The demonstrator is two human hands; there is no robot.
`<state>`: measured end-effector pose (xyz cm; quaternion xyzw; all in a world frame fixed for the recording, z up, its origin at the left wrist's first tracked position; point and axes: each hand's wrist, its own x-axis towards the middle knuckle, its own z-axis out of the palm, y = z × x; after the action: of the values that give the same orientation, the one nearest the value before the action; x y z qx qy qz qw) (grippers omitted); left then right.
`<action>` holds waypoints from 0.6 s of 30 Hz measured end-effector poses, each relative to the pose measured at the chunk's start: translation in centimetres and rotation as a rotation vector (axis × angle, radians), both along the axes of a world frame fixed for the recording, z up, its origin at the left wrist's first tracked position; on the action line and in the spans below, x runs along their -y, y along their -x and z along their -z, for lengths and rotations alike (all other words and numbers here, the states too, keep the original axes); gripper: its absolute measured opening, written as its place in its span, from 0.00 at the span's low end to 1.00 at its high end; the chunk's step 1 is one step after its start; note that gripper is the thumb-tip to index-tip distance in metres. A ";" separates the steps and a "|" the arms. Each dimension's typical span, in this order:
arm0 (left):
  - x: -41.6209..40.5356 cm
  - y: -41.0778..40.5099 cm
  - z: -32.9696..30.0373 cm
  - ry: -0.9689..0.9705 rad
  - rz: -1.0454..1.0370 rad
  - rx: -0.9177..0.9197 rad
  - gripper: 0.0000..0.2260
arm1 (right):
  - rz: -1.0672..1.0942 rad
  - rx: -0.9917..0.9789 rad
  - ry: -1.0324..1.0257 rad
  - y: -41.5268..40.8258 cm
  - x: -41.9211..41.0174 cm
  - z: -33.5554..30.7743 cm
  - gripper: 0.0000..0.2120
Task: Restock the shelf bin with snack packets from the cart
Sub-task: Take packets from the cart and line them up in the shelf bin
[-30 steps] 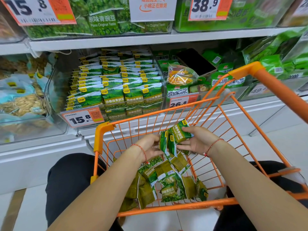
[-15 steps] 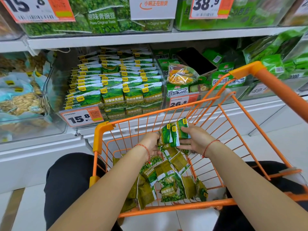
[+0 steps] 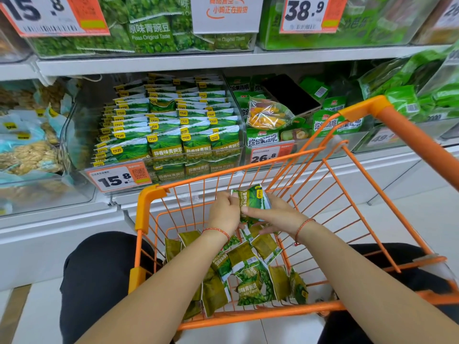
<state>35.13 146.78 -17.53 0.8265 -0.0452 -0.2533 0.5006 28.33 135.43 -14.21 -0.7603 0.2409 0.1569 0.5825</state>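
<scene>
Hands: left hand (image 3: 224, 213) and right hand (image 3: 270, 214) meet over the far end of the cart (image 3: 347, 194), both pinching one small stack of snack packets (image 3: 253, 198) between them; fingers curled onto its edges from either side.

Held stack: green, standing roughly upright, its short top edge tipped toward 1 o'clock (how many packets are in it I cannot tell).

Shelf bin: the clear bin (image 3: 238, 135) with the 15.8 price tag (image 3: 119, 178) sits at about 11 o'clock from the hands, beyond the cart's far rim and higher up.

Bin rows: packets stand on edge in rows running front to back, faces toward the aisle, so the stack would likely go in upright, face forward.

Nearer hand: the left, by a little, since the bin lies to its side.

Loose stock: more packets (image 3: 246, 274) lie jumbled on the cart floor at 6 o'clock from the hands.

Obstacle: the cart's far rim stands between hands and bin.
</scene>
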 end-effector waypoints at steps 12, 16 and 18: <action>-0.3 -1.2 -1.7 0.312 0.104 -0.454 0.28 | -0.042 0.055 0.177 -0.3 2.1 0.4 0.23; -0.7 -1.3 -1.0 0.448 0.144 -0.471 0.56 | -0.110 0.067 0.142 -0.2 2.0 0.2 0.28; -0.8 -1.2 -1.1 0.476 0.156 -0.457 0.49 | -0.060 0.092 0.094 -0.2 2.1 0.1 0.28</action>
<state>36.35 147.63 -16.41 0.6023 -0.0531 -0.4519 0.6559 28.53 133.35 -14.28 -0.8003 0.1981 0.1275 0.5514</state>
